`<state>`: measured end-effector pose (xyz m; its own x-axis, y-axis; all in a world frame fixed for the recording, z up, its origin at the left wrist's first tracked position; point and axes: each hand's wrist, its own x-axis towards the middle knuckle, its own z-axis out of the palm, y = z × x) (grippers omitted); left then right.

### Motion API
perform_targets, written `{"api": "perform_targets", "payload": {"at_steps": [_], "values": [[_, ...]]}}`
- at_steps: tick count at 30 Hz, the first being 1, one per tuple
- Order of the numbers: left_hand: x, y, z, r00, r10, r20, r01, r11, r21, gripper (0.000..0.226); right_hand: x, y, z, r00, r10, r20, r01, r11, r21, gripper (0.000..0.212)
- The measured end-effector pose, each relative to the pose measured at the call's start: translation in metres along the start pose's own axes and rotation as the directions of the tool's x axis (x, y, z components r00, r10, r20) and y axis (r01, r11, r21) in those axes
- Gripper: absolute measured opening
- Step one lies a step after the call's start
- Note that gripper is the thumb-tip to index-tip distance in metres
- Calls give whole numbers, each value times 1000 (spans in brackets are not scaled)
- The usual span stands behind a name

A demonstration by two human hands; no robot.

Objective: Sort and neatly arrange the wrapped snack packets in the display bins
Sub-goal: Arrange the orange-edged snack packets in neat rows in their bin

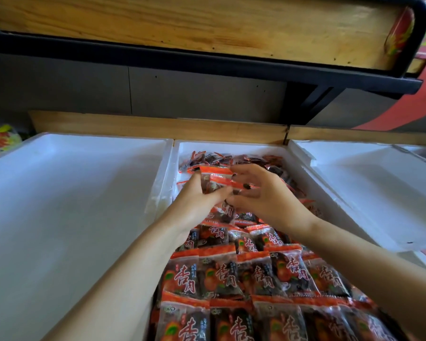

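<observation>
nearest, the packets (pixel 256 279) in the middle bin (pixel 169 168) already lie in tidy overlapping rows, mid-bin the left hand (pixel 197 200) and right hand (pixel 263 193) pinch a small bunch (pixel 214 179) between them (probably the next row), and the far heap (pixel 244 159) looks unsorted.

The snack packets (pixel 221 274) that lie face up each carry two large characters, 杏肉, brushed in red with a white outline down the clear front. A small round green logo sits at each packet's upper left corner. Its lettering and the fine print beside the characters are too small to read. Yellow marks above the red banner (pixel 418 99) are cut off and unreadable.
</observation>
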<state>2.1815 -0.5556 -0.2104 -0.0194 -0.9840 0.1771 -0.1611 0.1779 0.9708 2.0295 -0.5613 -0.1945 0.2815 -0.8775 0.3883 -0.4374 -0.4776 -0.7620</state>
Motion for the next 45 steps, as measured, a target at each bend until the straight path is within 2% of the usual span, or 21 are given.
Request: {"api": "perform_targets", "payload": {"at_steps": [4, 7, 10, 12, 13, 16, 18, 20, 23, 25, 27, 28, 30, 32, 36, 38, 39, 41, 43, 45], "values": [[0, 0, 2, 999, 26, -36, -25, 999, 37, 33, 0, 3, 1, 998, -15, -58, 17, 999, 36, 30], [0, 2, 1, 997, -2, -73, 3, 1000, 3, 28, 5, 4, -8, 996, 94, 10, -94, 974, 206, 24], [1, 4, -5, 989, -17, -147, 21, 1000, 24, 25, 11, 8, -25, 987, 153, 46, -160, 957, 244, 16], [2, 6, -9, 983, -38, -178, 32, 999, -33, 21, 14, 13, -36, 985, 171, 34, -175, 964, 199, 8], [3, 6, -11, 982, -52, -182, 41, 997, -65, 18, 15, 17, -39, 983, 172, 63, -179, 976, 120, 8], [5, 5, -11, 985, -94, -146, 85, 994, -72, 20, 12, 33, -37, 943, 203, 263, -155, 969, -193, 8], [5, 5, -10, 987, -105, -123, 97, 993, -63, 20, 9, 41, -31, 889, 255, 380, -201, 963, -177, 6], [2, 7, -8, 988, -113, -107, 109, 993, -48, 9, 7, 46, -25, 856, 271, 440, -241, 963, -124, 10], [0, 7, -8, 991, -106, -81, 105, 994, -23, 9, 9, 53, -20, 895, 224, 385, -118, 953, -280, 9], [0, 5, -8, 994, -87, -60, 86, 996, -25, 16, 10, 54, -19, 921, 192, 339, -61, 930, -362, 26], [0, 3, -6, 997, -77, -30, 76, 997, -26, 27, 8, 52, -20, 958, 141, 250, -43, 932, -360, 37], [-1, 3, -4, 998, -63, -14, 63, 998, -31, 29, 6, 48, -22, 975, 109, 193, -44, 949, -311, 37], [-2, 1, 0, 999, -25, 30, 26, 999, -44, 28, 2, 37, -25, 991, 77, 111, -66, 993, -103, 34], [-5, 2, 6, 995, 16, 97, -13, 999, -34, 26, -2, 24, -28, 994, 79, 70, -86, 991, 98, 29], [-11, 2, 20, 974, 85, 211, -82, 996, -26, 21, -7, 15, -32, 999, 26, 20, -29, 992, 126, 14], [-9, 0, 25, 972, 136, 191, -156, 983, 94, 17, -8, 15, -39, 999, 34, 12, -35, 996, 87, 13], [-8, -2, 26, 969, 180, 170, -215, 951, 221, 16, -6, 17, -45, 999, 41, -2, -41, 998, 46, 13], [-5, -8, 26, 947, 264, 180, -320, 792, 520, 30, -2, 27, -60, 998, 54, -44, -57, 995, -76, 10], [-5, -14, 26, 925, 243, 293, -380, 651, 657, 47, 3, 39, -72, 996, 64, -56, -75, 972, -223, 13], [-5, -20, 25, 907, 138, 398, -393, 614, 684, 57, 7, 51, -76, 997, 73, -11, -73, 942, -327, 15]]}}
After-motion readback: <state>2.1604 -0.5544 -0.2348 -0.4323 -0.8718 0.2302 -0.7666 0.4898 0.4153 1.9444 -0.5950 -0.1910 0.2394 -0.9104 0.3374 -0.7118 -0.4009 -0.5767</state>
